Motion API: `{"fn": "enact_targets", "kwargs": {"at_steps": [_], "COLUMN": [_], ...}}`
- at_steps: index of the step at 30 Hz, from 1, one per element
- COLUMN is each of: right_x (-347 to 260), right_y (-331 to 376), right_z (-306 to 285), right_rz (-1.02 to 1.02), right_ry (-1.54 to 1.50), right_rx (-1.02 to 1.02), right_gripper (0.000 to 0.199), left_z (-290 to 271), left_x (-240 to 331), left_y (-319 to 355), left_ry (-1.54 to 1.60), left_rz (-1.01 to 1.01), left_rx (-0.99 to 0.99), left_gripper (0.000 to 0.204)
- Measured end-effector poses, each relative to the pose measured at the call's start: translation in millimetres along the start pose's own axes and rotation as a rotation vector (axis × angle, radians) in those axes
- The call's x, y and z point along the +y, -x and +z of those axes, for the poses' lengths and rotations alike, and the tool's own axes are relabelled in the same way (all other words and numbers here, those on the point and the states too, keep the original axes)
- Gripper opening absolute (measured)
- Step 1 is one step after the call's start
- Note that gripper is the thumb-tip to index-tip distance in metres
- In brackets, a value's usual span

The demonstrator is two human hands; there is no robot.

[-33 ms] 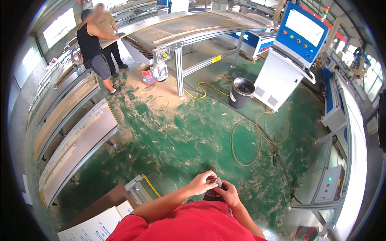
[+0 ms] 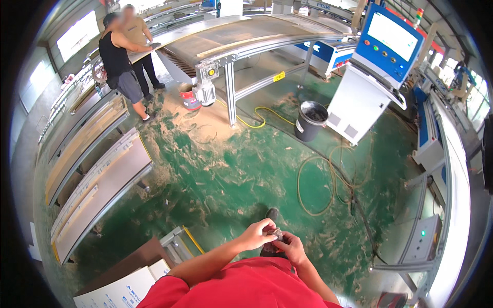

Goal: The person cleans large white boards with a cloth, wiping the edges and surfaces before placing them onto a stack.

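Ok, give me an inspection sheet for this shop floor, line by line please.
Surface: green floor, heavily strewn with sawdust and shavings.
Job's things: small dark object held between both hands; too small to tell what it is.
Clutter: black bin by the console; red bucket near the conveyor leg.
Hands: left hand and right hand both closed on the small dark object, close to the chest.
Cables: yellow hose under the conveyor; coiled hose loose on the floor.
Surroundings: conveyor table, blue and white control console, stacked panels, two people at the conveyor end.
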State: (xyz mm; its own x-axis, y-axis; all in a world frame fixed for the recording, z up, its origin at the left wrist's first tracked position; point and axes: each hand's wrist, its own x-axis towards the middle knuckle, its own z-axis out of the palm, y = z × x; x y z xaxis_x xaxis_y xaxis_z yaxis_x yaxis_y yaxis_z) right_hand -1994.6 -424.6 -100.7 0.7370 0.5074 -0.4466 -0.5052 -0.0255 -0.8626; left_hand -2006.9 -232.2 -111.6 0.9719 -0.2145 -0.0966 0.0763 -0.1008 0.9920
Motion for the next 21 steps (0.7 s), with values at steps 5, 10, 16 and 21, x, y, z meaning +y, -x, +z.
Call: {"fn": "enact_targets", "kwargs": {"at_steps": [5,10,16,21], "right_x": [-87,-235,-333,-360], "right_y": [-166,-334,-491,-621], "right_z": [-44,-77,-106,-160], "right_rz": [-0.044,-0.122,-0.178,-0.246], "right_ry": [0.072,0.230,0.583,0.597], "right_rx": [-0.134,-0.336,-0.481,-0.363], "right_gripper": [0.026,0.030,0.028,0.029], "left_z": [-82,-165,-244,-307], "left_x": [-5,72,60,25], "left_y": [-144,-286,-424,-564], "left_ry": [0.094,0.125,0.446,0.396], "left_rz": [-0.025,0.017,-0.168,-0.226], "left_rx": [0.137,0.339,0.414,0.191], "left_gripper": [0.032,0.030,0.032,0.026]}}
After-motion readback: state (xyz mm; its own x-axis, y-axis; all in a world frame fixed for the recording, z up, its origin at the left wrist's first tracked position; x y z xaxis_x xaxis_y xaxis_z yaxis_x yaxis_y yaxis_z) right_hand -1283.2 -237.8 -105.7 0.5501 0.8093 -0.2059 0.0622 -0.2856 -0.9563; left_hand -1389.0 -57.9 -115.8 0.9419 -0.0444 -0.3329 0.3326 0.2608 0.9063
